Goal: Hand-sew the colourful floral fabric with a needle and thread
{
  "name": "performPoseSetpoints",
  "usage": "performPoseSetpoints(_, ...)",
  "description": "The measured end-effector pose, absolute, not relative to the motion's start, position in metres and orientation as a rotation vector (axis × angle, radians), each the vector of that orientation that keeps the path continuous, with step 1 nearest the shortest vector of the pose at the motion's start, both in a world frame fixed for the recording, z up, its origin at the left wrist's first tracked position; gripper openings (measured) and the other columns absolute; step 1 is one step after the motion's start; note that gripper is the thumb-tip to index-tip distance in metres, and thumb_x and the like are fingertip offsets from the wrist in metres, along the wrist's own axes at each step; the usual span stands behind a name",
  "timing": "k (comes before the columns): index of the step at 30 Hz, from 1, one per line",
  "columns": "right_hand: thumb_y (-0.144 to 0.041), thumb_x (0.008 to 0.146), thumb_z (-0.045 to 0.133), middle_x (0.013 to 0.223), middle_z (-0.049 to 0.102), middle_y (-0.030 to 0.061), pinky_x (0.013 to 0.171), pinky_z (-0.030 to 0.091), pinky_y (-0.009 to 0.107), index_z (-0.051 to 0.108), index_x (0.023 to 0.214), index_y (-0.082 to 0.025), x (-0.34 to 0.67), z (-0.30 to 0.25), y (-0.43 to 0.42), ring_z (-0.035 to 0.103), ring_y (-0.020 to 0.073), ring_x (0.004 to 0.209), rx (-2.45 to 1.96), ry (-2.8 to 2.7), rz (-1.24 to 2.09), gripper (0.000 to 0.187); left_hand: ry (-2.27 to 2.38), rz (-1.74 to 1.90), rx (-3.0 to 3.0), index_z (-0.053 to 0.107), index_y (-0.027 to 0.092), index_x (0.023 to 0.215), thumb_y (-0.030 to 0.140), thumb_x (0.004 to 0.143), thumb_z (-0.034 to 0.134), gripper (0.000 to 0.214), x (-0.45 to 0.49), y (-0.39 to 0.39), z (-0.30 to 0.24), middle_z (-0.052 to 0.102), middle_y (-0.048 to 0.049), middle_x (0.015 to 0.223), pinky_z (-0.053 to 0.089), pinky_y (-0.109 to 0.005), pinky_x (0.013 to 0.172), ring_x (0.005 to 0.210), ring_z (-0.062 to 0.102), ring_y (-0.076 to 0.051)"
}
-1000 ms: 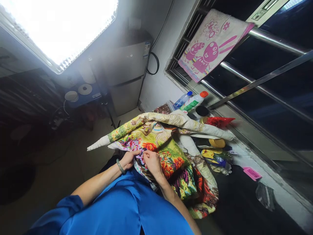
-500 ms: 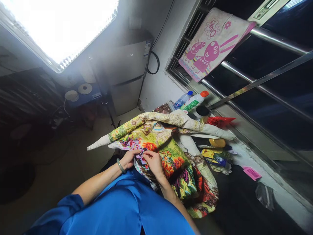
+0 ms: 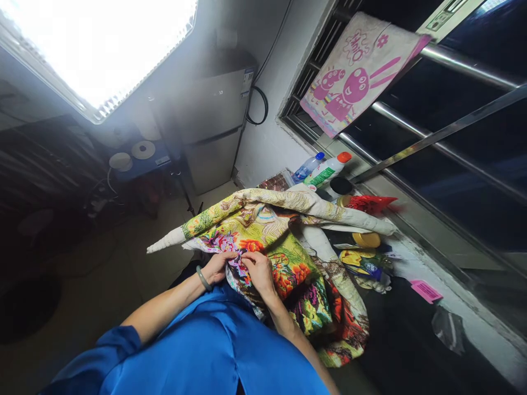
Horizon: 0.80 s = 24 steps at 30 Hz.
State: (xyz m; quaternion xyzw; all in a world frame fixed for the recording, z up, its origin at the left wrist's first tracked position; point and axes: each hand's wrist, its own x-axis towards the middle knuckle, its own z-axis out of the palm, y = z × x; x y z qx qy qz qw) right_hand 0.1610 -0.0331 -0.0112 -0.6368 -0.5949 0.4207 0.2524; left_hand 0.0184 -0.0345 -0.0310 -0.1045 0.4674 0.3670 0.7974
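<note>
A large embroidered cloth point(image 3: 288, 241) with orange, purple and green flowers is draped in front of me, its far edge rolled into a long tube with white ends. My left hand point(image 3: 218, 267), with a bracelet point(image 3: 203, 278) at the wrist, pinches the cloth's near edge between thumb and fingers. Close beside it, my right hand point(image 3: 259, 270) has its thumb and fingertips pressed together at the purple flowers. Whatever sits between those right fingertips is too small to make out. Folds of the cloth hang down past my right forearm.
Bottles point(image 3: 327, 169), a red bag point(image 3: 366, 204) and a gold-lidded jar point(image 3: 366, 240) crowd behind the cloth near the window. A pink tag point(image 3: 426, 291) lies to the right. A bright lamp point(image 3: 99, 49) hangs upper left; a refrigerator point(image 3: 214, 120) stands behind.
Both hands stay at nearly the same spot on the cloth. The right hand's fingers have shifted very slightly; the cloth lies as before.
</note>
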Motion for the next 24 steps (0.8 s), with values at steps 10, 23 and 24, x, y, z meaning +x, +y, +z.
performPoseSetpoints(10,-0.018,0.074,0.063,0.076,0.075,0.0049,0.072,0.053,0.029,0.079,0.073,-0.023,0.165,-0.019,-0.033,0.068,0.0200,0.069,-1.632,-1.642,1.122,0.017,0.979,0.795,-0.229,0.073,0.010,0.076,-0.004,0.069,0.069,0.016,0.018,-0.035,-0.034,0.077,-0.0100,0.068,0.058,-0.036,0.087,0.078,0.077,-0.026)
performPoseSetpoints(23,-0.016,0.081,0.056,0.077,0.074,0.0056,0.069,0.052,0.028,0.078,0.082,-0.021,0.161,-0.017,-0.040,0.067,0.0196,0.069,-1.699,-1.841,0.943,0.023,0.987,0.827,-0.161,0.073,0.010,0.073,0.000,0.063,0.078,0.015,0.017,-0.037,-0.037,0.077,-0.0104,0.070,0.057,-0.035,0.086,0.080,0.076,-0.026)
performPoseSetpoints(24,-0.016,0.081,0.055,0.077,0.074,0.0050,0.069,0.052,0.028,0.077,0.081,-0.021,0.159,-0.016,-0.038,0.067,0.0194,0.069,-1.699,-1.847,0.940,0.023,0.983,0.844,-0.148,0.073,0.010,0.070,0.000,0.060,0.080,0.016,0.017,-0.037,-0.038,0.076,-0.0106,0.069,0.056,-0.035,0.087,0.080,0.075,-0.027)
